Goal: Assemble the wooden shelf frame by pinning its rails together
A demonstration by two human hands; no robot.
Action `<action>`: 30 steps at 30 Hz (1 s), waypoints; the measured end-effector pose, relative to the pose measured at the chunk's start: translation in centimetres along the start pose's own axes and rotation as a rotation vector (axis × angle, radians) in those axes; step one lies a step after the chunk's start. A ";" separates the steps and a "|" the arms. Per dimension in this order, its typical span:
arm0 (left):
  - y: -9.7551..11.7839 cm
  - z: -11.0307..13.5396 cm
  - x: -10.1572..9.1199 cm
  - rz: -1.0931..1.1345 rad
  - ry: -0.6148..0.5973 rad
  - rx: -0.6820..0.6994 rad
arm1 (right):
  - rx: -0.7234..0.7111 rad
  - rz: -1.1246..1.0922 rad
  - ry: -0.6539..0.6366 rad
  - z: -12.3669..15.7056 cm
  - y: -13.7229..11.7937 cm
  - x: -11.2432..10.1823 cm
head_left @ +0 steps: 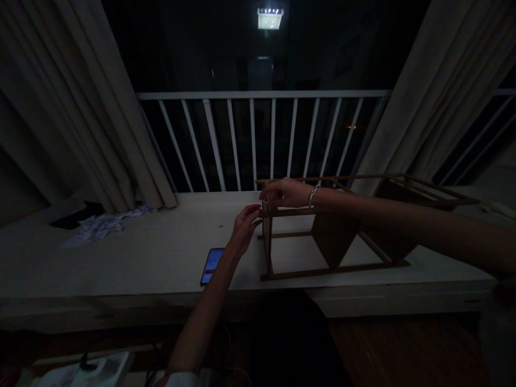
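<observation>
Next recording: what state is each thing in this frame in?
Brown wooden open frame: on the pale desk, gripped at one top corner.
Dark flat smartphone: face up, screen lit.
Beige fabric curtains: drawn apart.
Right hand: closed on frame corner.
Left hand: fingertips at that corner.

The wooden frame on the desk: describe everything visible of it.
The wooden frame is a dark brown open skeleton of thin slats with solid slanted panels inside. It rests on the pale desk before the window railing. The right hand grips its upper left corner; the left hand touches that corner from below. A phone lies beside it, apart.
</observation>
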State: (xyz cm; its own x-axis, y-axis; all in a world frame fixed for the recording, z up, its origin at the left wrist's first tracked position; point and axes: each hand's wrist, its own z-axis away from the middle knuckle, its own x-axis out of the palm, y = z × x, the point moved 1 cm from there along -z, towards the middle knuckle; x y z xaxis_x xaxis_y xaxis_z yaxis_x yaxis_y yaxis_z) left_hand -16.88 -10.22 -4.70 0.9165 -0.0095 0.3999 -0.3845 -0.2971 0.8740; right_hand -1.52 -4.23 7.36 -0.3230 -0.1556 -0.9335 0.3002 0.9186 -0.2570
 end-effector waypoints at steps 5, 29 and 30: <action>-1.1 0.0 0.0 0.069 0.047 0.032 | 0.064 -0.044 -0.034 -0.9 0.5 0.4; -2.4 -0.4 0.1 0.121 0.156 0.083 | 0.224 0.063 -0.177 0.5 0.5 -0.8; -2.4 -0.4 0.1 0.129 0.158 0.078 | 0.239 0.088 -0.151 0.8 0.0 -0.7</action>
State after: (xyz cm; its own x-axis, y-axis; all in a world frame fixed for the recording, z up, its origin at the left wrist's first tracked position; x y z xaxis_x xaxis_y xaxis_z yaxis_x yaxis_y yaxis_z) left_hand -15.90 -9.14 -6.64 0.8292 0.0956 0.5507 -0.4820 -0.3764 0.7912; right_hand -0.58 -4.44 7.83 -0.1549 -0.1481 -0.9768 0.5298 0.8220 -0.2087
